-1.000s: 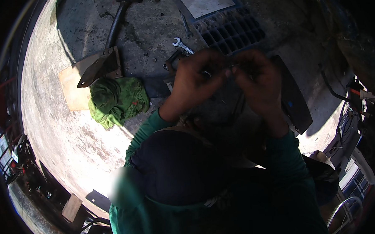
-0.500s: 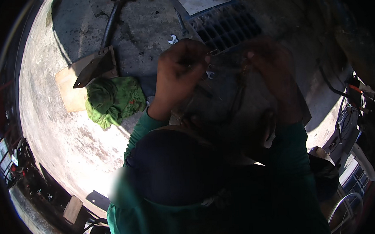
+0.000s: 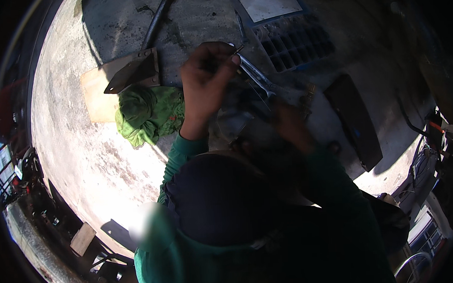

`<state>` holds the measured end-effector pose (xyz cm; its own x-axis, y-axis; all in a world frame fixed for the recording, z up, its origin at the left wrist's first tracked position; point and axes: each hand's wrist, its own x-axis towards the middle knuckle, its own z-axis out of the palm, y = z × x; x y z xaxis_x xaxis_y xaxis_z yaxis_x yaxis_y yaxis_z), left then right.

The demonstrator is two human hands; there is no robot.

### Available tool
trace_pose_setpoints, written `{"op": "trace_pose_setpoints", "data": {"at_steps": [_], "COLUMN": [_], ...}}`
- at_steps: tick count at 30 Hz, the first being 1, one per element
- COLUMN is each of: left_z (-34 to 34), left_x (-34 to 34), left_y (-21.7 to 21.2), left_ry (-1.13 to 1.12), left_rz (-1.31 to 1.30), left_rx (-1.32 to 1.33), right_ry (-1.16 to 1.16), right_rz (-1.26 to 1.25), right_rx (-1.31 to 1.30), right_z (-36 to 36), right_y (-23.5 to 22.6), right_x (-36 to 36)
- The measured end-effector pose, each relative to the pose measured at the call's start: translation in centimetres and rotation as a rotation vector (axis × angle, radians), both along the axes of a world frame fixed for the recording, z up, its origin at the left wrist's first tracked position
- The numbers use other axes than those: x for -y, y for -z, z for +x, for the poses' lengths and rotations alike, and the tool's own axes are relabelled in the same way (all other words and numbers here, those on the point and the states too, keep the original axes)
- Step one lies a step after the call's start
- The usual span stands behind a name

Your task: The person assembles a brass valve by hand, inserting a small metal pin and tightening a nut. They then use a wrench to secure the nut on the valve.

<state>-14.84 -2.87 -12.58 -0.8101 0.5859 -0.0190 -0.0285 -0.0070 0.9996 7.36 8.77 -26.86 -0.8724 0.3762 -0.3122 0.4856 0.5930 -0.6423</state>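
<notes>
My left hand (image 3: 204, 87) is raised over the floor, thumb and fingers pinched on a small, thin brass-coloured piece (image 3: 239, 49). Its exact kind is too small to make out. Just beyond the fingertips, a wrench (image 3: 255, 74) with a bright open end lies on the concrete. In shadow to the right, my right hand (image 3: 292, 127) is low and smeared by motion, so its fingers do not show clearly. Beside it are some brass-coloured pieces (image 3: 308, 98), partly lost in the dark.
A divided parts box (image 3: 295, 46) with a blue frame stands at the far side. A green cloth (image 3: 152, 112) lies left, by a dark metal blade (image 3: 125, 77) on a tan sheet. A hammer (image 3: 155, 20) is behind these. On the right rests a long dark block (image 3: 354, 126).
My right hand has dropped from beside the parts box toward me, away from the left hand. My left hand stays raised and pinched. The view has shifted slightly.
</notes>
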Motion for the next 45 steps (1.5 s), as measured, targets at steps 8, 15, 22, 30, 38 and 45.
{"op": "trace_pose_setpoints", "data": {"at_steps": [8, 15, 22, 30, 38, 45], "left_z": [0.0, 1.1, 2.1, 2.1, 2.2, 2.2], "left_x": [-0.2, -0.4, -0.8, -0.7, -0.7, -0.8], "left_y": [-0.7, -1.2, -1.6, -1.3, -1.3, -1.2], "left_ry": [-0.035, 0.052, 0.091, 0.061, 0.077, 0.072], "left_rz": [0.035, 0.198, 0.241, 0.277, 0.241, 0.236], "left_rx": [0.13, 0.447, 0.463, 0.433, 0.387, 0.388], "right_ry": [0.226, 0.021, 0.167, 0.063, 0.094, 0.067], "right_rz": [-1.22, -0.407, -0.475, -0.368, -0.432, -0.419], "right_rx": [-0.192, -0.492, -0.466, -0.474, -0.435, -0.399], "right_z": [-3.8, -5.5, -7.7, -8.0, -8.1, -8.0], "right_y": [-16.0, -19.8, -19.4, -19.1, -19.2, -19.3], "right_x": [-5.5, -5.6, -2.6, -2.7, -2.6, -2.9]}}
